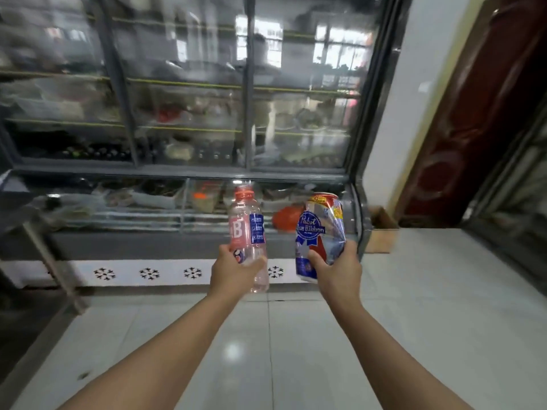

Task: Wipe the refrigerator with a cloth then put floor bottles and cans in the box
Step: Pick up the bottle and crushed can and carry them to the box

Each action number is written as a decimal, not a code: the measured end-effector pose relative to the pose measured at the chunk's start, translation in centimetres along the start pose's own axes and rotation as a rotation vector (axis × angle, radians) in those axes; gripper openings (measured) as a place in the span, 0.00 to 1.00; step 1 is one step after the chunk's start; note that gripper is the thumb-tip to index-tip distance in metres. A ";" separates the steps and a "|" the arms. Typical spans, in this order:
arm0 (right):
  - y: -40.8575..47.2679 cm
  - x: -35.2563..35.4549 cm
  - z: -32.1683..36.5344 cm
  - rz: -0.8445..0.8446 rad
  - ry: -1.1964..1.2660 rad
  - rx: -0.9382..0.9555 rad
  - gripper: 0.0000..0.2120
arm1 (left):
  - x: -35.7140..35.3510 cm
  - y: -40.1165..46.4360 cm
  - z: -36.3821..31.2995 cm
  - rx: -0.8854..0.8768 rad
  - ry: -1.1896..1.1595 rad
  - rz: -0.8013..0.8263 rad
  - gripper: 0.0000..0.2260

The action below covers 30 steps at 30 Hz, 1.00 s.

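Clear plastic and thin dented metal are what the person carries: the left hand wraps its fingers round the lower half of a bottle with a pink cap and label, and the right hand curls round the bottom of a crumpled can, both held up at arm's length in front of the fridge. The box, brown cardboard, sits on the floor just beside the fridge's right corner, well apart from both hands and partly hidden behind the frame. The step in hand looks like carrying these 2 items over to it. The risks lie mostly in the grips and the route. Each item is gripped low, so its upper part stands free and could tip out if the hand loosens or swings. The can is already crushed, so its uneven surface gives a poor hold, and a torn edge, if there is one, could nick a finger. The tiles look glossy, so footing may be slick. The box opening is hard to see from here, so a careless drop could miss.
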State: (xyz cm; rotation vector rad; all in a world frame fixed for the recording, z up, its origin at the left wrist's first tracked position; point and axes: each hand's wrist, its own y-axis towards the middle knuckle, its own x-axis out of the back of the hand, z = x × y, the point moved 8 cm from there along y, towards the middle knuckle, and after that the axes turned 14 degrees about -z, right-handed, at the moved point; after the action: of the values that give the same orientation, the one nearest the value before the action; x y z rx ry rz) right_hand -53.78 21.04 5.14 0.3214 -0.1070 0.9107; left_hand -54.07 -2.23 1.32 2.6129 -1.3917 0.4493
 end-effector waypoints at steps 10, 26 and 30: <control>9.5 23.9 -5.3 -0.343 -0.052 -0.081 0.22 | -19.9 -14.4 -9.1 -0.109 0.009 0.307 0.25; 29.0 40.9 -12.8 -0.599 -0.180 -0.170 0.22 | -50.0 -20.9 -19.9 -0.180 -0.035 0.591 0.34; 35.1 43.5 -14.4 -0.630 -0.161 -0.168 0.21 | -57.4 -20.3 -23.2 -0.220 -0.042 0.621 0.34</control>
State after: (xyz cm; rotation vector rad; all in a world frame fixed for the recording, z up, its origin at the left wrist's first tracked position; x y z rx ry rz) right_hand -55.55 78.59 9.40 0.2485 -0.2149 0.2483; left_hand -71.85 60.37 4.61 1.9912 -2.1226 0.2821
